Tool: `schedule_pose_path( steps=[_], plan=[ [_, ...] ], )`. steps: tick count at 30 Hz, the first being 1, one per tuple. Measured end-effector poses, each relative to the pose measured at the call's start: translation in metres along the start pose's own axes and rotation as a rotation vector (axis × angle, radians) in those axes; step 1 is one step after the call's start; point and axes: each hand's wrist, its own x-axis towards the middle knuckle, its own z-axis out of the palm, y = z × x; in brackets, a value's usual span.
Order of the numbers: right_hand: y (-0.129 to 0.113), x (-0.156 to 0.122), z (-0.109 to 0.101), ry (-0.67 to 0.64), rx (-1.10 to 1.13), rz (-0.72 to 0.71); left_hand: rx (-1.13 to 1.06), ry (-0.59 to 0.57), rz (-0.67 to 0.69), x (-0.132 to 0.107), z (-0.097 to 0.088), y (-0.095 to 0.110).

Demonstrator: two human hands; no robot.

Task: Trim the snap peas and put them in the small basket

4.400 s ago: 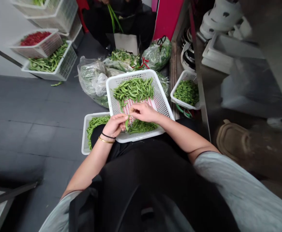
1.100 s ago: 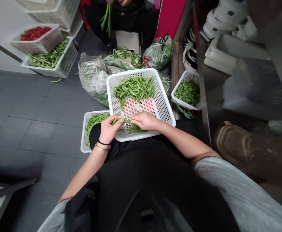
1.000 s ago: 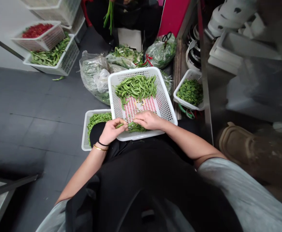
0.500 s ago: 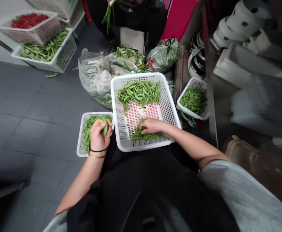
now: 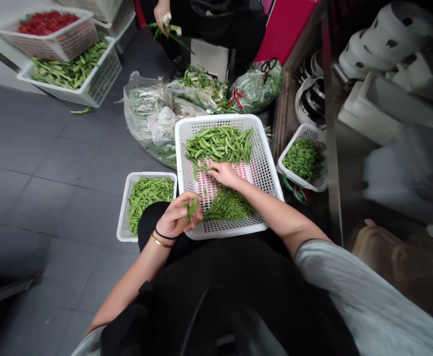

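Note:
A large white perforated basket point(image 5: 273, 163) rests on my lap, with a pile of green pea pods point(image 5: 219, 141) at its far side and a heap of thin green trimmings point(image 5: 231, 205) at its near side. My left hand point(image 5: 181, 215) is closed on a pea pod point(image 5: 191, 207) at the basket's near left corner. Inside the basket, my right hand point(image 5: 225, 174) has its fingers pressed together at the lower edge of the pod pile; what they hold, if anything, is hidden. A smaller white basket point(image 5: 121, 217) of pea pods point(image 5: 147, 195) stands on the left.
Plastic bags of greens point(image 5: 147, 111) lie beyond the basket, scissors point(image 5: 268, 65) on one. Another person's hand point(image 5: 162, 14) holds green stalks. A basket of leafy greens point(image 5: 301, 159) stands right, beside a metal edge point(image 5: 333, 173). Stacked baskets point(image 5: 107, 69) stand far left.
My left hand has moved right, from over the small basket to the large basket's corner. My right hand has gone from the trimmings up to the pod pile.

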Motion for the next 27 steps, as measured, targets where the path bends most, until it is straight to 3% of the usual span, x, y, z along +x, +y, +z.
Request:
schedule_pose_path(
  steps=[4, 7, 10, 14, 17, 20, 22, 24, 27],
  plan=[
    [-0.012, -0.057, -0.022, 0.036, 0.518, 0.04, -0.004, 0.198, -0.101, 0.019, 0.008, -0.017],
    [-0.033, -0.09, -0.023, 0.027, 0.559, -0.068, -0.039, 0.34, -0.12, 0.03, 0.012, -0.028],
    [-0.044, -0.107, -0.016, 0.047, 0.518, -0.091, -0.032, 0.398, -0.098, 0.032, 0.013, -0.03],
    [-0.044, -0.113, -0.01, -0.003, 0.629, -0.063, -0.037, 0.389, -0.179, 0.031, 0.014, -0.03],
    [-0.048, -0.119, -0.007, -0.141, 0.69, -0.059, -0.062, 0.325, -0.264, 0.031, 0.015, -0.036],
    [-0.054, -0.129, -0.004, -0.293, 0.803, -0.004, -0.048, 0.27, -0.257, 0.03, 0.019, -0.04],
    [-0.053, -0.133, -0.006, -0.321, 0.889, 0.045, -0.033, 0.256, -0.238, 0.029, 0.022, -0.038],
    [-0.044, -0.135, -0.014, -0.253, 0.961, 0.087, -0.03, 0.25, -0.204, 0.026, 0.024, -0.035],
    [-0.027, -0.132, -0.035, 0.015, 0.989, 0.118, -0.044, 0.193, -0.19, 0.022, 0.026, -0.03]
  ],
)
